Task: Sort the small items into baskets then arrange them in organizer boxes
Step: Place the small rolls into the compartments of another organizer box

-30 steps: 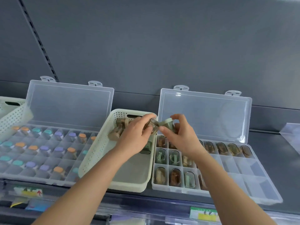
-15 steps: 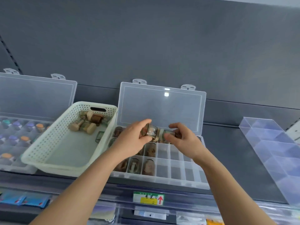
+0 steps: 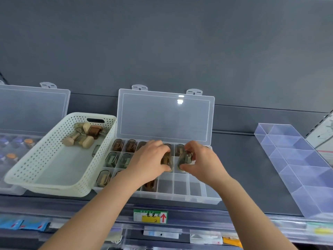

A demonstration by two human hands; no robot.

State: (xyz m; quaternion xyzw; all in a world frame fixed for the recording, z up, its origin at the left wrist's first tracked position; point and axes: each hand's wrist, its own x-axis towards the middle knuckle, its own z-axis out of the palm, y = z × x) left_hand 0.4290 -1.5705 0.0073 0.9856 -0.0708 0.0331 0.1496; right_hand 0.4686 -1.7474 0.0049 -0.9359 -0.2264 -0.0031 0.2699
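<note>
While both hands hang over the middle row of a clear organizer box (image 3: 180, 197), each one pinches a small capped item between thumb and fingertips. The left hand (image 3: 147, 161) grips a brown item (image 3: 166, 159), and the right hand (image 3: 203, 161) grips a grey-green item (image 3: 186, 157). The two items sit side by side, nearly touching, just above neighbouring cells. They seem to be held on end so that they drop into the narrow cells the same way as the ones already stored in the back row and at the left.

A white perforated basket (image 3: 36, 156) rests against the box's left side, with a few loose items (image 3: 84, 136) piled in its far corner, close enough for short reaches. The box's lid (image 3: 165, 116) stands open at the back and blocks any approach from behind. The cell walls are thin and close together, so each item probably needs a straight downward drop. Empty cells lie in the front row toward the right. Bare dark shelf (image 3: 243, 168) gives open room between the box and a clear divider tray (image 3: 297, 159) farther right. A second box (image 3: 10, 190) peeks out beyond the basket.
</note>
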